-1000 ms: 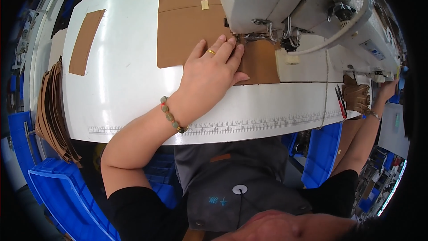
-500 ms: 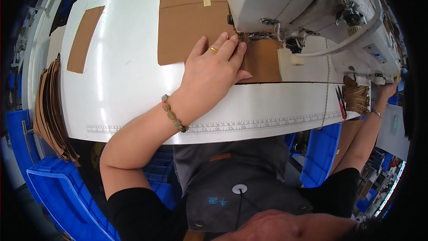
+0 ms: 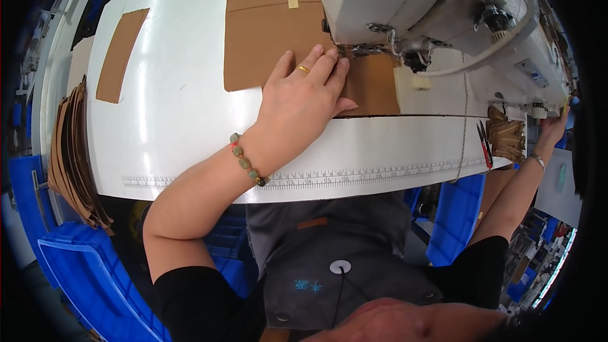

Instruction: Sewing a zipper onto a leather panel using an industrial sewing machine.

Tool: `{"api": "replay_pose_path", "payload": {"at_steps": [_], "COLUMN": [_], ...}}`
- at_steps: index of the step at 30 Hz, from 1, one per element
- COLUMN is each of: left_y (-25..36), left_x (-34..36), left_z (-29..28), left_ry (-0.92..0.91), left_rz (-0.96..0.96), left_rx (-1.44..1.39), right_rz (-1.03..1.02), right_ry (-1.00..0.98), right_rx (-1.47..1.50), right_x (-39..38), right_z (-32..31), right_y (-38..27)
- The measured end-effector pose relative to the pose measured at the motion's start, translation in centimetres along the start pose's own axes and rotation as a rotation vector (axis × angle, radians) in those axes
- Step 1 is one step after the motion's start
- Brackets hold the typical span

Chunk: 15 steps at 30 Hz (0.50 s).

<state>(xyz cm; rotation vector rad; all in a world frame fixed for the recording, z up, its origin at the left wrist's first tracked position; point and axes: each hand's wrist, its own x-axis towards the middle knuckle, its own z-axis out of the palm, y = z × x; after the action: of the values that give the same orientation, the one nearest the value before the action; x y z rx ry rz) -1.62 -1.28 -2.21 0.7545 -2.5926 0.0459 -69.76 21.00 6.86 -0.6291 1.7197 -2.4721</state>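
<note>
My left hand (image 3: 304, 95) lies palm down, fingers spread and extended, on a brown panel (image 3: 272, 31) with a small cream tab, beside the presser foot area (image 3: 342, 50) of a white sewing machine (image 3: 392, 0); its fingertips are close to the foot. A darker brown piece (image 3: 370, 88) shows right of it. My right hand (image 3: 555, 123) reaches to the machine's far right end; its fingertips are partly hidden, so its grip is unclear. Red-handled thread snips (image 3: 486, 147) lie by crumpled brown scraps (image 3: 506, 136) at the table's right.
A loose brown strip (image 3: 121, 57) lies on the white table (image 3: 164, 107), which has a printed ruler along its front edge. Stacked brown pieces (image 3: 73, 152) hang at the left edge. Blue bins (image 3: 82, 244) flank my seat, another (image 3: 453, 215) under the right side.
My right hand has shifted slightly upward at the machine's right end. My left hand and the brown panel look nearly still over the last half second.
</note>
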Motion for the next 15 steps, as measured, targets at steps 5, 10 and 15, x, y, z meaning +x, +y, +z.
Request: {"api": "replay_pose_path", "payload": {"at_steps": [5,10,15], "left_y": [0.0,0.8,6.5], "left_x": [-0.1,-0.1,3.6], "left_z": [0.0,-0.1,0.8], "left_ry": [0.011,0.051,-0.054], "left_rz": [0.008,0.169,0.143], "left_rx": [-0.007,0.075,-0.013], "right_rz": [-0.049,-0.024,0.004], "right_ry": [0.032,-0.063,0.046], "right_rx": [0.097,0.232,0.232], "right_x": [0.6,-1.7,-6.1], "right_z": [-1.9,-1.7,3.1], "right_y": [2.3,5.0,4.2]}}
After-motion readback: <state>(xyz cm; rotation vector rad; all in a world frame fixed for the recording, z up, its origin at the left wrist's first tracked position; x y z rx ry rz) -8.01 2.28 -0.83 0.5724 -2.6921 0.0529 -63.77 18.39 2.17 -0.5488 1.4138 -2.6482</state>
